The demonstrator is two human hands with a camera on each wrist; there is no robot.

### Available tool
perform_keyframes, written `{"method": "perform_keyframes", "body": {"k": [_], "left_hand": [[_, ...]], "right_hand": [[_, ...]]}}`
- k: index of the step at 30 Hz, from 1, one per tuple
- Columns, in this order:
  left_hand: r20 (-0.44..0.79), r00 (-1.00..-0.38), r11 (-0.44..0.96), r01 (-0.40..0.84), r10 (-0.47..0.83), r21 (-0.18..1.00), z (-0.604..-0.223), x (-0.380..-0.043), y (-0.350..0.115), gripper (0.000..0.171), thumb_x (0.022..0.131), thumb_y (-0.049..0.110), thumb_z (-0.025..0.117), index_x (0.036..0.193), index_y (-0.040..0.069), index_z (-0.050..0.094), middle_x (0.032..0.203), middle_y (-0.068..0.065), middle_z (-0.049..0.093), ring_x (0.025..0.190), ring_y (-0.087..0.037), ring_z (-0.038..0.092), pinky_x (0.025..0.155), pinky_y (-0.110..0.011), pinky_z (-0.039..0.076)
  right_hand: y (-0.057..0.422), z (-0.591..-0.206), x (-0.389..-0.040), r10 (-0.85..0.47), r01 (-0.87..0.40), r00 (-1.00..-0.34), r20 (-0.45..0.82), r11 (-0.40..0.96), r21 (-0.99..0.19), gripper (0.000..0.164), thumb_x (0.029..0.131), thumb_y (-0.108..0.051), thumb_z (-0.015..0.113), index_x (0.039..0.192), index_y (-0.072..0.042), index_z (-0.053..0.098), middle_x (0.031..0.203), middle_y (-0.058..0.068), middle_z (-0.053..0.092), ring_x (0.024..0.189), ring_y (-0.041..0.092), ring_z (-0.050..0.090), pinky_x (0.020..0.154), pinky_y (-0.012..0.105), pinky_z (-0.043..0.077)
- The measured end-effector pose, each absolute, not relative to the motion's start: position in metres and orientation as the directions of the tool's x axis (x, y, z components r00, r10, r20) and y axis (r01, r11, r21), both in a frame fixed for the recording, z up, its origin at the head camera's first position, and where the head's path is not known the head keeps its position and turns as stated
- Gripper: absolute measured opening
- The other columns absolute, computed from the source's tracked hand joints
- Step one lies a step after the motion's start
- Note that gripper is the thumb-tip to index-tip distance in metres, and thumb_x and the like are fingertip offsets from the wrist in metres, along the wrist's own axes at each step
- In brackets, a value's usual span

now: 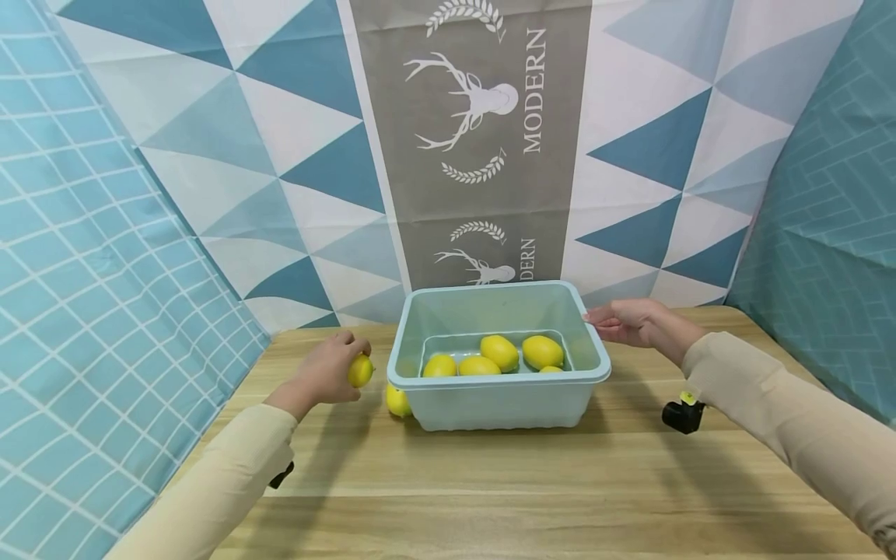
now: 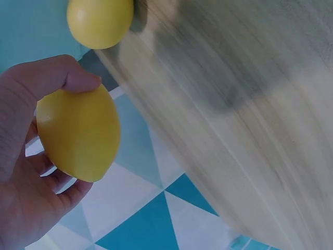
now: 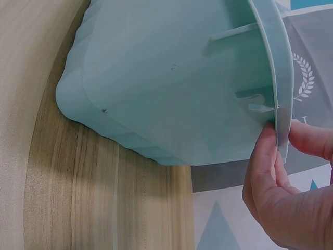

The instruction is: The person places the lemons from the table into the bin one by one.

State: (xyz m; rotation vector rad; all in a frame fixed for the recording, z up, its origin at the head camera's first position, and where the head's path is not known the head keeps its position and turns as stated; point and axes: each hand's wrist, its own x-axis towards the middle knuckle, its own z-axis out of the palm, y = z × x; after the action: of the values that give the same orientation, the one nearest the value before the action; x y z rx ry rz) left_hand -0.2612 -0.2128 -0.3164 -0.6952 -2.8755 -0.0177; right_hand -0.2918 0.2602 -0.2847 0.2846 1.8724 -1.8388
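In the head view my left hand (image 1: 329, 367) holds a yellow lemon (image 1: 360, 371) above the table, left of a pale blue-green plastic bin (image 1: 500, 408). The left wrist view shows the thumb on top of that lemon (image 2: 79, 134) and fingers curled beneath it. Another lemon (image 1: 398, 400) sits on the table against the bin's left side. Several lemons (image 1: 499, 352) lie inside the bin, partly hidden by its front wall. My right hand (image 1: 633, 323) pinches the bin's right rim; in the right wrist view the thumb is over the rim (image 3: 283, 78) and the fingers are under it.
The bin stands on a wooden table (image 1: 490, 498) near its back edge. Behind hangs a patterned cloth (image 1: 476, 210) with triangles and deer heads. Blue tiled-pattern cloth (image 1: 91, 295) covers the left side, and teal cloth (image 1: 826, 194) the right. A small black camera (image 1: 682, 414) is at my right wrist.
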Motion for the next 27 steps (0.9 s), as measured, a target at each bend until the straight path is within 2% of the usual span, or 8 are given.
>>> {"method": "perform_keyframes", "body": {"k": [5, 14, 27], "left_hand": [[0.181, -0.863, 0.878, 0.479, 0.472, -0.007, -0.310, -0.258, -0.213, 0.053, 0.056, 0.008, 0.083, 0.104, 0.009, 0.061, 0.097, -0.011, 0.055, 0.082, -0.024, 0.050, 0.069, -0.038, 0.051], [0.209, -0.837, 0.860, 0.510, 0.505, -0.035, -0.301, -0.256, -0.214, 0.053, 0.053, 0.004, 0.084, 0.101, 0.011, 0.061, 0.096, -0.011, 0.057, 0.083, -0.024, 0.047, 0.068, -0.036, 0.049], [0.212, -0.831, 0.851, 0.525, 0.515, -0.011, -0.287, -0.249, -0.210, 0.056, 0.054, 0.002, 0.083, 0.105, 0.012, 0.062, 0.099, -0.009, 0.056, 0.089, -0.025, 0.048, 0.072, -0.038, 0.051]], "right_hand": [[0.260, -0.286, -0.291, -0.188, 0.474, -0.856, -0.482, 0.087, -0.876, 0.045, 0.090, -0.011, 0.065, 0.130, -0.002, 0.046, 0.090, -0.001, 0.060, 0.083, 0.009, 0.062, 0.082, 0.018, 0.056], [0.260, -0.285, -0.291, -0.194, 0.472, -0.856, -0.479, 0.084, -0.878, 0.031, 0.090, -0.009, 0.064, 0.117, -0.004, 0.050, 0.086, -0.002, 0.062, 0.081, 0.008, 0.063, 0.080, 0.017, 0.056], [0.261, -0.286, -0.293, -0.194, 0.472, -0.855, -0.482, 0.096, -0.876, 0.033, 0.091, -0.010, 0.064, 0.120, -0.004, 0.049, 0.089, -0.002, 0.062, 0.084, 0.008, 0.064, 0.081, 0.018, 0.056]]}}
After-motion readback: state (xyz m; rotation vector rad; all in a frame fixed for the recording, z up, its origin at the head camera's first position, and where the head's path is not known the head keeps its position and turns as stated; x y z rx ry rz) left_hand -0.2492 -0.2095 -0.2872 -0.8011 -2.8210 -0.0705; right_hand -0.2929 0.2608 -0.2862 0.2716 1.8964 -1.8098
